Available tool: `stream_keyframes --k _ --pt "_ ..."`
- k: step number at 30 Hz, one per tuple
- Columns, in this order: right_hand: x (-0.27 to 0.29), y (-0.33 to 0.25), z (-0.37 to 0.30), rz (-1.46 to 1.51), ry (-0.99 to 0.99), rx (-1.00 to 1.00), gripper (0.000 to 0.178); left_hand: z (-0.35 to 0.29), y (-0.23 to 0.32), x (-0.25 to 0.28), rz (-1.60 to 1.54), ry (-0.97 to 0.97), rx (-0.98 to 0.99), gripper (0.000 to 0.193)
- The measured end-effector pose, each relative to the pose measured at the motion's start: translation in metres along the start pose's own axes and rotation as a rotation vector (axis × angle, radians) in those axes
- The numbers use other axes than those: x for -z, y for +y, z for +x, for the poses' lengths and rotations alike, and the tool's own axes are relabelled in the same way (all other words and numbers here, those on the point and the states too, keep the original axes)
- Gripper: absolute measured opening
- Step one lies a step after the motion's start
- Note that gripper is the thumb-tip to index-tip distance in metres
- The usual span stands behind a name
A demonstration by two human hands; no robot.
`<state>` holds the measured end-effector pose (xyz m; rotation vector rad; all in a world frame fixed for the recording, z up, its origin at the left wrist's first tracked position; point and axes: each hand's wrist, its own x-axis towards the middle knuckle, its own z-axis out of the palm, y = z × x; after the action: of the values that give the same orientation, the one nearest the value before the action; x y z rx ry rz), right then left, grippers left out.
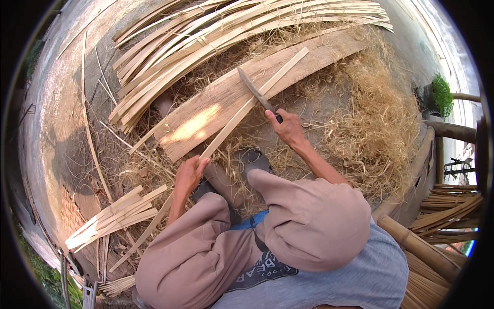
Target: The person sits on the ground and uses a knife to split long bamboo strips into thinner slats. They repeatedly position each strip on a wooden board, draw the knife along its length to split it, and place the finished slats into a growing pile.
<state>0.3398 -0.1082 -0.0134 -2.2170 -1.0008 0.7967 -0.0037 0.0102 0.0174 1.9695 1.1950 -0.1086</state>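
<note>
A long pale bamboo strip [229, 127] slants across a wide wooden plank [180, 123], its far end lying over the plank's surface. My left hand [190, 177] is closed around the strip near my left knee. In my right hand [286, 127] is a knife [251, 86], gripped by its dark handle. The knife's blade crosses the strip over the plank and points away to the upper left. Whether the edge bites into the strip cannot be made out.
Beyond the plank lies a large pile of bamboo strips [206, 42]. Curly shavings [373, 123] heap up on the right. Shorter strips [116, 219] sit at the left, near my knee. A thick bamboo pole [417, 244] and a potted plant [442, 95] stand at the right.
</note>
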Motion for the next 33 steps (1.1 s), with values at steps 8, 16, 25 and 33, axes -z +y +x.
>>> stream_keyframes --k 8,16,25,33 --pt "0.040 0.051 0.034 -0.140 0.208 -0.094 0.064 0.003 0.003 -0.015 -0.046 -0.037 -0.006 0.050" --pt "0.051 0.027 0.040 -0.145 0.222 0.017 0.065 0.013 0.015 -0.034 -0.196 0.192 -0.169 0.037" --pt "0.001 0.036 -0.035 -0.149 0.123 0.250 0.060 0.007 0.018 -0.027 -0.101 0.137 -0.057 0.044" --pt "0.061 0.044 0.025 -0.062 0.237 0.004 0.063 0.023 0.024 -0.030 -0.166 0.064 -0.053 0.045"
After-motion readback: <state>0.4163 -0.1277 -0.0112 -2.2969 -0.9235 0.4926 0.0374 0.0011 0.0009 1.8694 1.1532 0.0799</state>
